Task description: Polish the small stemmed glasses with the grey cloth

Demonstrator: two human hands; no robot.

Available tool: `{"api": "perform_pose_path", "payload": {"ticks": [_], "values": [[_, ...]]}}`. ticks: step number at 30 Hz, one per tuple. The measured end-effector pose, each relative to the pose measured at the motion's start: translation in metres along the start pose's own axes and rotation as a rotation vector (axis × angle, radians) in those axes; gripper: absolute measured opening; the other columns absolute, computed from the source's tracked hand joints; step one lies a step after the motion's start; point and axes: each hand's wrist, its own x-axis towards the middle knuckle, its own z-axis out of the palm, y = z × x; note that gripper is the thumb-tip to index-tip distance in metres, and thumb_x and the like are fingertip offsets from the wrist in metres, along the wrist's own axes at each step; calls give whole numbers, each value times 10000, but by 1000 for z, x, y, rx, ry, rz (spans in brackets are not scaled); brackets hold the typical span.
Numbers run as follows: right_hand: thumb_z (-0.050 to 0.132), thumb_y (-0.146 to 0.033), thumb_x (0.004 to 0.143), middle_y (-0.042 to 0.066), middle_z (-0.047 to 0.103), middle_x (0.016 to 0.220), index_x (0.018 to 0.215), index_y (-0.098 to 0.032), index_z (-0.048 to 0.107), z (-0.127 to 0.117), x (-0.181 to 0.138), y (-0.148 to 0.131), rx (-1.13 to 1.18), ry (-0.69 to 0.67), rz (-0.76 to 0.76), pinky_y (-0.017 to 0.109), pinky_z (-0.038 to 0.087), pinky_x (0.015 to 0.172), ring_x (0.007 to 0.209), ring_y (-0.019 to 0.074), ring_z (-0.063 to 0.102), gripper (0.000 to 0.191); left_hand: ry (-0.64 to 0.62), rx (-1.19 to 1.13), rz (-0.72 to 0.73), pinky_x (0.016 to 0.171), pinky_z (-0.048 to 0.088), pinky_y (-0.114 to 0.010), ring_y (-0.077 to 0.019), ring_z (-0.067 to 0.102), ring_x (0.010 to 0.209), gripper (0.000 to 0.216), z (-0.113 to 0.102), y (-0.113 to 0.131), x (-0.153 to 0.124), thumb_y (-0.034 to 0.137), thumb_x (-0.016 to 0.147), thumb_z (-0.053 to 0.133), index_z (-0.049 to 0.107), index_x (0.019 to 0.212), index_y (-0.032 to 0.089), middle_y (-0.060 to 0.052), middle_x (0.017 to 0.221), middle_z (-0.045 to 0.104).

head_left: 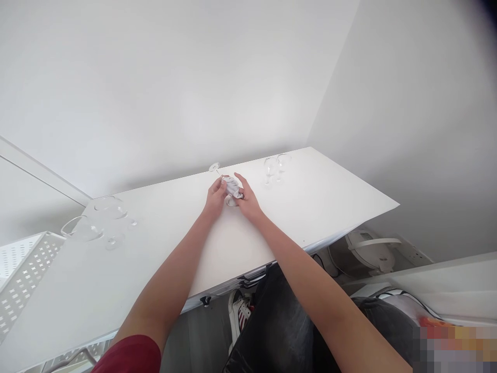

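Both my hands meet over the middle of a white table [310,207]. My left hand [215,197] grips a clear wine glass [216,168] tilted on its side, its foot pointing away toward the wall. My right hand [246,199] presses a crumpled white cloth [233,187] into or around the glass bowl, fingers curled on it. Just below the hands lies a small round clear thing [232,202] on the tabletop.
Two clear wine glasses [275,170] stand upright at the back right of the table. Two or three more glasses [101,223] stand at the left end. A white perforated rack [23,269] is at far left. A white appliance [368,251] sits on the floor under the right edge.
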Motion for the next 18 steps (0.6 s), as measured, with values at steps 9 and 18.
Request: {"api": "perform_pose_path", "payload": {"ticks": [9, 18], "values": [[677, -114, 685, 16, 735, 1060, 1446, -348, 544, -13, 7, -6, 374, 104, 157, 368, 648, 735, 854, 192, 680, 807, -94, -45, 21, 974, 528, -390, -257, 626, 1236, 511, -3, 0, 2, 531, 878, 752, 675, 1311, 271, -103, 1367, 656], [666, -76, 663, 45, 731, 1088, 1392, -315, 564, -13, 9, 0, 452, 110, 266, 387, 671, 730, 894, 214, 707, 774, 0, 73, 10, 916, 547, -373, -221, 687, 1057, 502, -3, -6, 2, 546, 846, 781, 692, 1240, 248, -82, 1174, 716]]}}
